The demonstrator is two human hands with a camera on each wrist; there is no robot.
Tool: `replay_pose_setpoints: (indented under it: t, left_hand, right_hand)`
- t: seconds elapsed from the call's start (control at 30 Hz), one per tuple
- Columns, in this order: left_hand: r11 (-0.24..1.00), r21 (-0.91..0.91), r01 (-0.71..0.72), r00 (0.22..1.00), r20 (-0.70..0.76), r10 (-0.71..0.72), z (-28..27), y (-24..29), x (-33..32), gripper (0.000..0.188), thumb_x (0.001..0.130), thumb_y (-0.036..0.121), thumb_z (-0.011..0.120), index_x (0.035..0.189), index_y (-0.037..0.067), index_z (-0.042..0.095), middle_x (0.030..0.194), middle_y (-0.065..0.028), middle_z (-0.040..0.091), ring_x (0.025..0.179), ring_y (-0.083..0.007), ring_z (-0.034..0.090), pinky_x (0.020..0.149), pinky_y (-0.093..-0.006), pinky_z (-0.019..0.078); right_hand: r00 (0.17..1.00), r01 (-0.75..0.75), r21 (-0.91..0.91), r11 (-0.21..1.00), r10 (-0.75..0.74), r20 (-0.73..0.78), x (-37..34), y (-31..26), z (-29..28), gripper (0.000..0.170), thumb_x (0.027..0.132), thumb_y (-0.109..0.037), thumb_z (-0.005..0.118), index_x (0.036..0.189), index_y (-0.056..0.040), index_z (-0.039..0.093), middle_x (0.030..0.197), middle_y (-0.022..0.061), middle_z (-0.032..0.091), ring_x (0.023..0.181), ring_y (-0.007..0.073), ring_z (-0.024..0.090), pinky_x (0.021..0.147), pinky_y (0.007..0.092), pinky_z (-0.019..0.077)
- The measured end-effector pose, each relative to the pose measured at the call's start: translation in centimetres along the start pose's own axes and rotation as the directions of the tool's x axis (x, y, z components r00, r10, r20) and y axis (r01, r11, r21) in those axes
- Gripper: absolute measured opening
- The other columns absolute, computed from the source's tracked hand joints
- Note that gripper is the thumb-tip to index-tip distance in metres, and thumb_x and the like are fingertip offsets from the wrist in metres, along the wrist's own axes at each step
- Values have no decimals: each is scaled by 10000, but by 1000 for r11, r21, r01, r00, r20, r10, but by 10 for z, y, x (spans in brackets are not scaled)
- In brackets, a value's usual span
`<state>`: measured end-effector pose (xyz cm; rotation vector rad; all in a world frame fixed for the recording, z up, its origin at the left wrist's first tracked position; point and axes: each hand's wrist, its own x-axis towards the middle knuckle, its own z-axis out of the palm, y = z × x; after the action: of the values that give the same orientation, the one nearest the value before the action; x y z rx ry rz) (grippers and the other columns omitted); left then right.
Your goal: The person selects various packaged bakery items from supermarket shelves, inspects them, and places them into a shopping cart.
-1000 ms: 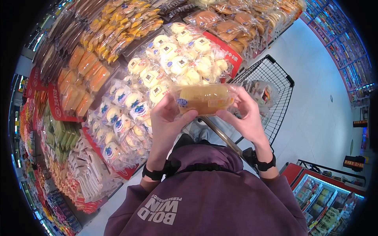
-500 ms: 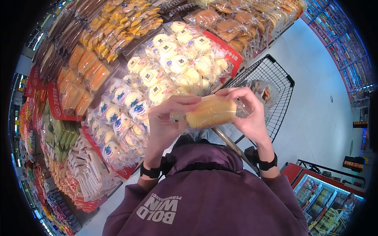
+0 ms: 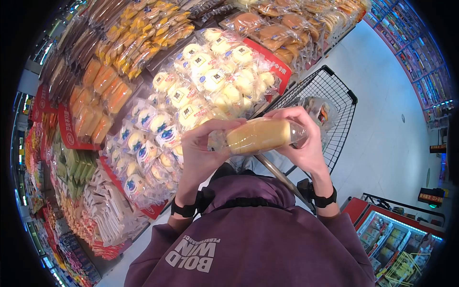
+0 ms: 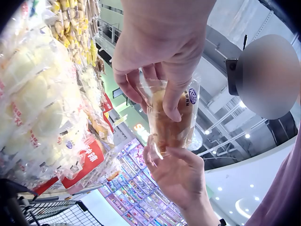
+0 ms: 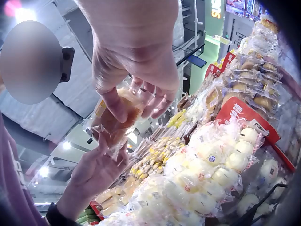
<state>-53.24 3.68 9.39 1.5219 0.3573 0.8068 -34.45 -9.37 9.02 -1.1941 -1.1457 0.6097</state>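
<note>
Both hands hold a wrapped bread loaf (image 3: 258,137) in front of the waist, one at each end. The left hand (image 3: 202,147) grips its left end, fingers over the top edge. At the other end, the right hand (image 3: 307,143) grips the clear wrapper with curled fingers. A plain pale-yellow side faces the head camera. In the left wrist view, the wrapper (image 4: 160,132) shows a blue oval logo, and the left thumb (image 4: 173,106) presses on its face. The right wrist view shows the right thumb (image 5: 115,106) across the same packet.
Packaged round white cakes (image 3: 213,79) fill the display on the left, behind a red sign strip (image 3: 272,62). A black wire shopping cart (image 3: 342,119) with a bagged item (image 3: 319,112) stands ahead to the right. A lit freezer case (image 3: 387,239) is at the lower right.
The loaf has been turned over in the hands: its labelled face pointed at the head camera earlier, and a plain side shows now. The fingers have shifted onto its top edge.
</note>
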Motion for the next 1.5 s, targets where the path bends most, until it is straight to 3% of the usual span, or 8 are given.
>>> replay_pose_setpoints:
  t: [0.53,0.6,0.7,0.77,0.87,1.27,1.37,1.5]
  left_hand:
    - [968,-180,175,983,-17,-180,6,1,1,436,837,-1,732,1238,-29,564,1121,-92,651,991,-137,641,847,-284,527]
    - [943,-248,222,973,-9,-231,7,2,0,431,852,15,718,1244,-30,547,1134,-100,639,988,-140,641,798,-276,555]
    - [943,-247,225,969,-43,-242,7,0,0,433,855,32,719,1241,-28,532,1124,-97,630,986,-142,636,749,-263,582]
    - [958,-180,222,969,-71,-238,6,-4,0,425,856,39,719,1234,-27,536,1119,-93,628,992,-143,632,745,-258,587]
    - [967,-118,227,968,-87,-237,3,-12,-4,420,857,53,724,1231,-16,545,1109,-93,635,1002,-141,627,745,-260,581]
    - [963,-158,219,970,-68,-232,-19,-19,-19,483,819,59,770,1242,-3,544,1044,-92,669,925,-136,649,755,-269,541]
    - [987,-107,119,982,-135,-133,-31,-17,-25,429,879,83,701,1258,-13,525,982,-87,666,846,-147,658,731,-277,534]
    - [912,-391,124,941,-244,-233,-56,-9,-39,392,1022,244,422,1298,-27,488,872,-100,639,709,-203,666,673,-295,500]
  right_hand:
    - [935,-349,261,900,354,27,-9,-7,12,580,857,-76,739,1348,8,443,1035,61,709,874,105,641,863,290,488]
    - [945,-325,49,944,326,-21,-11,0,11,624,829,-87,766,1354,4,441,1120,84,686,919,140,646,865,313,492]
    - [990,-53,-239,970,20,-137,-7,8,12,686,776,-102,810,1357,-23,454,1275,113,612,1037,201,627,872,342,494]
    - [982,40,-379,925,-107,-157,-2,1,11,708,684,-123,863,1309,-81,533,1433,117,489,1224,281,538,947,391,462]
    - [972,186,-710,679,-232,34,-1,-2,6,666,649,-131,869,1253,-98,591,1380,93,538,1251,284,512,1032,416,400]
    - [911,371,-615,696,-144,386,21,-16,44,673,656,-76,817,1267,-52,537,1222,114,585,1154,307,542,999,437,418]
    - [885,394,-592,703,-117,450,37,-18,55,664,658,-81,803,1265,-54,536,1157,119,594,1083,311,558,945,419,435]
    - [875,418,-573,705,-143,462,69,-26,73,642,647,-118,811,1233,-32,561,1096,140,616,979,327,584,865,392,477]
